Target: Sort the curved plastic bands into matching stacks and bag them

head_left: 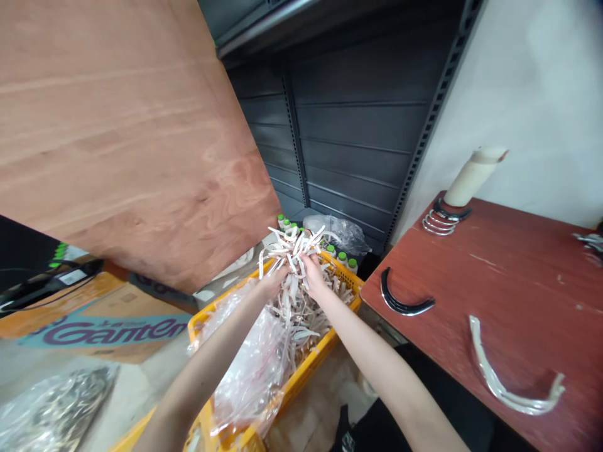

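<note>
My left hand [275, 280] and my right hand [312, 271] are close together over the far part of a yellow crate [308, 375]. Between them they hold a loose bunch of thin whitish curved strips [293, 246], with the fingers closed round it from both sides. More of the same strips [301, 314] lie in the crate below, some hanging down from the bunch. A clear plastic bag [254, 361] covers the near left part of the crate.
On the right, a red-brown table [518, 270] bears curved black and whitish pieces and a white tube [475, 176]. A wooden board [132, 125] leans at left above a cardboard box [117, 320]. Green-capped bottles [342, 257] stand behind the crate, before dark shelving [348, 125].
</note>
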Demonstrator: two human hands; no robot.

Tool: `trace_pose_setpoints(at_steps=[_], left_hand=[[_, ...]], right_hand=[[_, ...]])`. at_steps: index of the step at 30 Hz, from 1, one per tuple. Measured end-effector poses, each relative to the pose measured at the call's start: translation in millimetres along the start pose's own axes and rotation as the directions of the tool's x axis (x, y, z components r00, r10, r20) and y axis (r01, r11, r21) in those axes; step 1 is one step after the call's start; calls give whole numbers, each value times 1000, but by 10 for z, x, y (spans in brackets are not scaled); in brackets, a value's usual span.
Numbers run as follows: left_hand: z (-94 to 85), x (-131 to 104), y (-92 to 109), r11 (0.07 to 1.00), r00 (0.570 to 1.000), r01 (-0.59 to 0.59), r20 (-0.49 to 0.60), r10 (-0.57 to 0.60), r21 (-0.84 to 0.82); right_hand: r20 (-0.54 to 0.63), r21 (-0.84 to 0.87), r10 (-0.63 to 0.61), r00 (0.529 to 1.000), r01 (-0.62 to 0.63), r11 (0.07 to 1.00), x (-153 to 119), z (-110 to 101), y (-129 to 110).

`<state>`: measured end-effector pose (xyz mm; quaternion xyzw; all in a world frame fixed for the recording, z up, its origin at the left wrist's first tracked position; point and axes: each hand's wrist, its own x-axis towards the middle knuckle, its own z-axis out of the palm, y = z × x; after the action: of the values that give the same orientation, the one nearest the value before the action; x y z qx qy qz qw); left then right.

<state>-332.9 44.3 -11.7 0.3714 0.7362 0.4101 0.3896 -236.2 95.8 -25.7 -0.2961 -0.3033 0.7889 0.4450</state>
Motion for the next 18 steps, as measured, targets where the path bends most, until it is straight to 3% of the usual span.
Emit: trace_pose_setpoints(at_steps=[9,18], left_hand=[[-188,-262,565,947,987,-143,26,157,-288],[-365,-574,1081,893,966,-240,0,259,-381]], right_hand=[[95,60,-67,993,61,996,-176,349,-394],[215,179,-152,965,114,977,-418,655,-751]])
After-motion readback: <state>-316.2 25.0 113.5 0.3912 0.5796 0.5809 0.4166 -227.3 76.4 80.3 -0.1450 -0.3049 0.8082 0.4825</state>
